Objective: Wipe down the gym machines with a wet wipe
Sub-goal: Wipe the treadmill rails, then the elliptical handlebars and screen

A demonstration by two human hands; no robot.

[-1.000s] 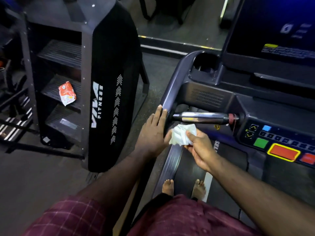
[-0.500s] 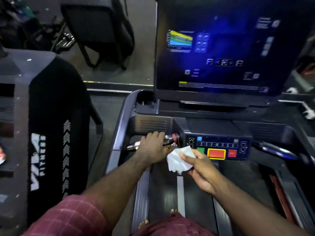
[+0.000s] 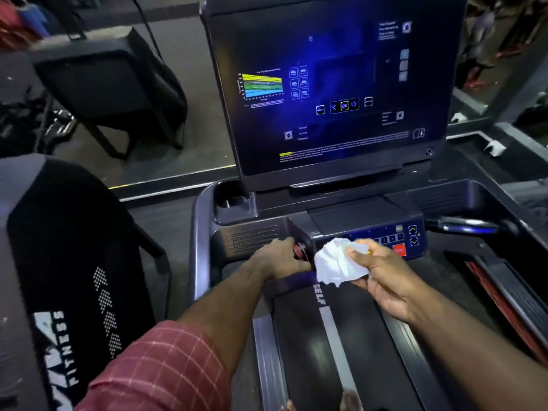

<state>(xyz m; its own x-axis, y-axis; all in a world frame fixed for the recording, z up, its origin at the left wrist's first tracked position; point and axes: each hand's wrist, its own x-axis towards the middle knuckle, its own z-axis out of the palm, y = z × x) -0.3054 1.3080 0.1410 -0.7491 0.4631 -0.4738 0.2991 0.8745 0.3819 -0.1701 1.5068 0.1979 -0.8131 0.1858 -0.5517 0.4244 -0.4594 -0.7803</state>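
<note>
I stand on a dark treadmill (image 3: pixel 204 232) with a large lit screen (image 3: pixel 332 90) ahead. My right hand (image 3: pixel 382 274) grips a crumpled white wet wipe (image 3: pixel 335 262) and holds it against the left part of the button panel (image 3: pixel 409 238), covering several buttons. My left hand (image 3: pixel 278 256) is closed over the left handlebar grip beside a red cap (image 3: pixel 299 250), and hides the grip. The running belt (image 3: pixel 341 351) lies below, with my bare toes at the bottom edge.
A black stair machine (image 3: pixel 74 277) with white lettering stands close on the left. A cup holder (image 3: pixel 234 203) sits at the console's left corner. The right handlebar (image 3: pixel 465 226) sticks out beyond the panel. More dark gym equipment (image 3: pixel 112 84) stands on the floor behind.
My view has swung right and up from the stair machine to the treadmill console. My left hand slid along the handlebar toward the red cap; the wipe rose onto the button panel.
</note>
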